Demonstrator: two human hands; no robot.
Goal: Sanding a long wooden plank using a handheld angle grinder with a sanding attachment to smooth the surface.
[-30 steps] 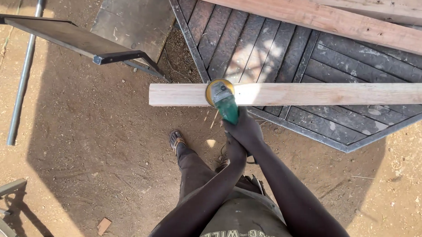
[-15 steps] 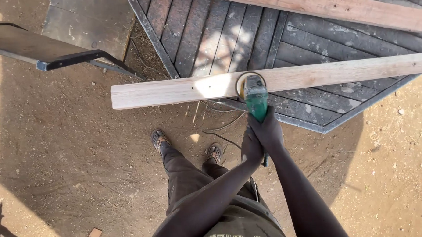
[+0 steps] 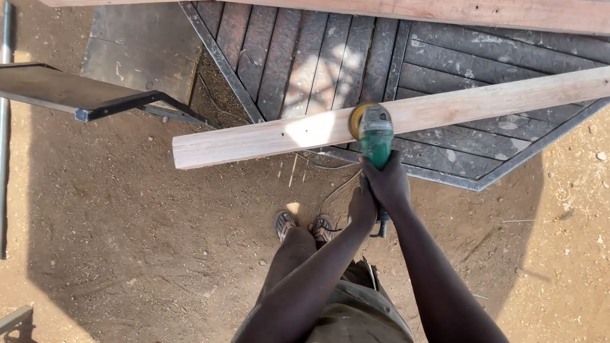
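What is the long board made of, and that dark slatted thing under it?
The long board looks like bare, pale wood: grain and small dark spots show. The slatted panel seems weathered dark wood slats in a grey, probably metal, frame. Both hands hold a green grinder.

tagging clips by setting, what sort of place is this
Probably an outdoor workshop yard: bare dirt ground, a long wooden plank being worked with a green angle grinder, and a slatted metal-framed panel lying flat.

— Your plank (image 3: 250,141)?
— Pale bare wood, matt, slightly rough.
— And your grinder (image 3: 375,138)?
— Green plastic body, smooth; the slatted panel (image 3: 301,56) beneath is dark, weathered wood in a metal frame.
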